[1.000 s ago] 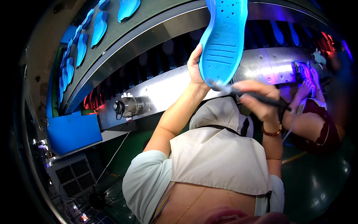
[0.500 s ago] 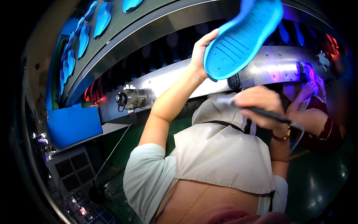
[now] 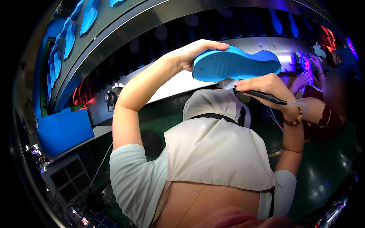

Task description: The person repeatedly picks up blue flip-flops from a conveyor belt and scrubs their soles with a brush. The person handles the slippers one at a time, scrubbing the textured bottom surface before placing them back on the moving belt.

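floor (image 3: 323, 171): dark green | metal conveyor (image 3: 125, 22) | blue bin (image 3: 64, 131) at left | purple light (image 3: 351, 47) far right

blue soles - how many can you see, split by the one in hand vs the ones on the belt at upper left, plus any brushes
blue sole held in the left hand: 1
blue soles on the belt at upper left: about 7, some cut by the rim
brush in the right hand: 1
Total: about 9

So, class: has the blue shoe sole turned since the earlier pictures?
Yes. The blue shoe sole has swung from upright to lying level, toe rightward, along the steel conveyor rail.
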A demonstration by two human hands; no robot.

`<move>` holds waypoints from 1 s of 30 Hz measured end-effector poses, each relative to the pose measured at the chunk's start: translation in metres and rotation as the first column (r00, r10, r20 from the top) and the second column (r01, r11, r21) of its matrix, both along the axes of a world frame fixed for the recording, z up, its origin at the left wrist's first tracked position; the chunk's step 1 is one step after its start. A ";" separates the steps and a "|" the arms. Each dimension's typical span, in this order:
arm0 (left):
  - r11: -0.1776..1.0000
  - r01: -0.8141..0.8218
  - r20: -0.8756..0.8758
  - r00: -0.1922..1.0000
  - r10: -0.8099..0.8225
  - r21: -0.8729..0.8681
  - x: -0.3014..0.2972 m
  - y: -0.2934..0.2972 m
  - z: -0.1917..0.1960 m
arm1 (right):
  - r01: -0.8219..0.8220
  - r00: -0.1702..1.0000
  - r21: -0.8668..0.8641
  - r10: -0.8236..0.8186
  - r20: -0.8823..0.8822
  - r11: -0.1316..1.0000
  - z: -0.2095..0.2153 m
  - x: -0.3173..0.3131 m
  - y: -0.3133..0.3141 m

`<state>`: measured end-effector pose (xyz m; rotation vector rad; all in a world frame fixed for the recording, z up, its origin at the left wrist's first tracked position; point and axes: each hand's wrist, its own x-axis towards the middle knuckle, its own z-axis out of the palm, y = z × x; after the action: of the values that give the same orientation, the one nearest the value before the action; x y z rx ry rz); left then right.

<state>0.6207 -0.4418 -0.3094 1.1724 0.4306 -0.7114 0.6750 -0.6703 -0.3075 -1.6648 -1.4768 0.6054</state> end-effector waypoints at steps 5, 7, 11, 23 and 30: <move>0.999 0.034 -0.029 0.999 -0.033 0.019 -0.002 0.008 0.000 | 0.006 0.997 0.011 -0.005 -0.073 1.000 -0.006 0.009 -0.007; 0.996 0.029 -0.024 0.999 -0.027 0.080 -0.008 0.009 0.000 | -0.017 0.997 -0.111 0.025 0.069 0.994 -0.004 0.003 -0.012; 0.999 -0.036 -0.040 0.999 0.036 -0.013 -0.011 0.011 -0.003 | 0.088 0.995 0.013 -0.089 0.051 0.996 0.003 0.021 -0.017; 0.792 -0.303 -0.131 0.952 0.277 -0.530 -0.022 -0.015 -0.056 | 0.388 0.732 -0.056 -0.344 -0.588 0.920 -0.052 0.014 -0.009; 0.718 -0.378 -0.207 0.925 0.318 -0.585 -0.031 -0.020 -0.087 | 0.921 0.269 -0.117 -0.826 -0.495 0.370 -0.103 0.008 -0.003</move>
<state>0.5896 -0.4622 -0.3969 0.4112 0.4354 -0.5115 0.6829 -0.6736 -0.4103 -1.6897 -0.0499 0.1592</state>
